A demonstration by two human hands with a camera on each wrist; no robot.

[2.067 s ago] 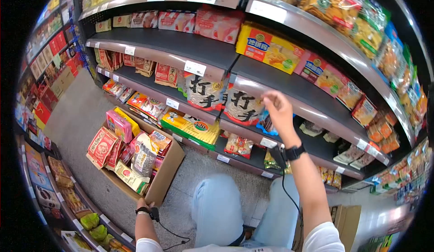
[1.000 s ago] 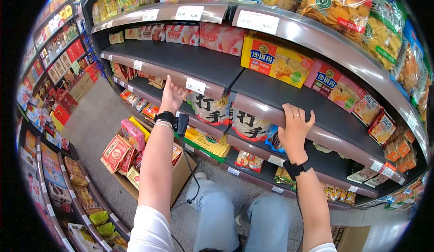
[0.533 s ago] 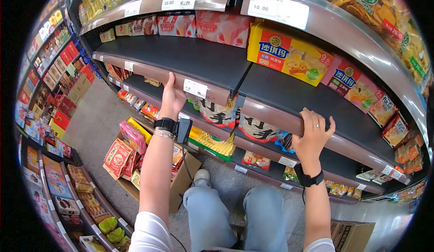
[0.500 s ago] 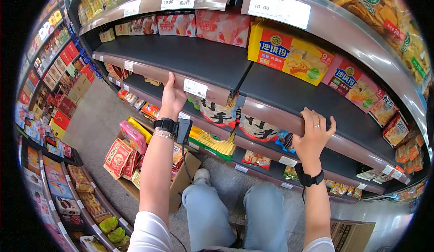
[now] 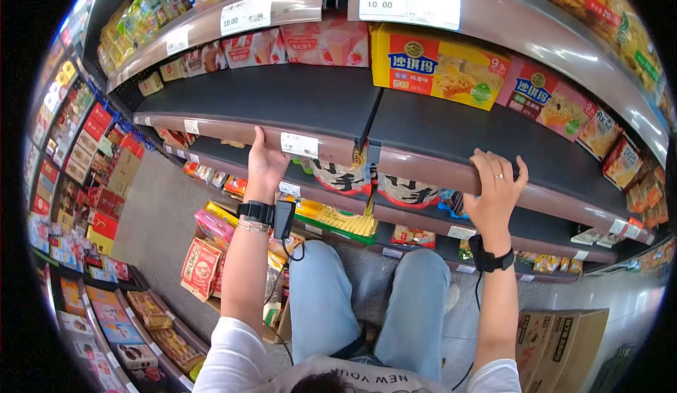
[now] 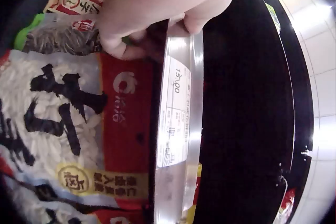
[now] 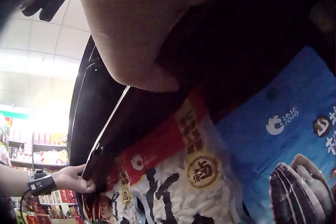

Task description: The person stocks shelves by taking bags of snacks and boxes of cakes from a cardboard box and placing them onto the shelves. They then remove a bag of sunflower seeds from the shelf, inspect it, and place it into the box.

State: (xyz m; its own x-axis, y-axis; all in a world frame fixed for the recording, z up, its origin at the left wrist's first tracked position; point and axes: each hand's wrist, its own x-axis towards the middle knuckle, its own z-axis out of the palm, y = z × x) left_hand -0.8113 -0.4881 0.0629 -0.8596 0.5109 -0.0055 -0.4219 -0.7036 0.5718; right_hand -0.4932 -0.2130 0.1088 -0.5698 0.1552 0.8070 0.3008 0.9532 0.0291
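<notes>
In the head view, my left hand (image 5: 267,169) grips the front edge of a dark shelf (image 5: 296,100), beside a white price label (image 5: 300,145). The left wrist view shows the thumb on top of this edge and the fingers curled underneath. My right hand (image 5: 496,188) holds the same shelf level farther right, with fingers over the front rail (image 5: 423,167) and the thumb below it. Under the rail stand white-and-red bags of seeds (image 6: 63,103) with black lettering. Near the right hand, a blue bag of seeds (image 7: 283,129) stands beside them.
Yellow (image 5: 441,69) and pink (image 5: 546,100) snack boxes line the shelf's back. A higher shelf with a large price tag (image 5: 409,3) overhangs it. A carton of packets, partly hidden by the left arm, includes a red-and-white packet (image 5: 200,267). Another cardboard box (image 5: 564,347) stands right.
My left hand has left the carton on the floor and come up to the shelf edge. My right hand has moved from beside the seed bags onto the rail. Both have since stayed there.
</notes>
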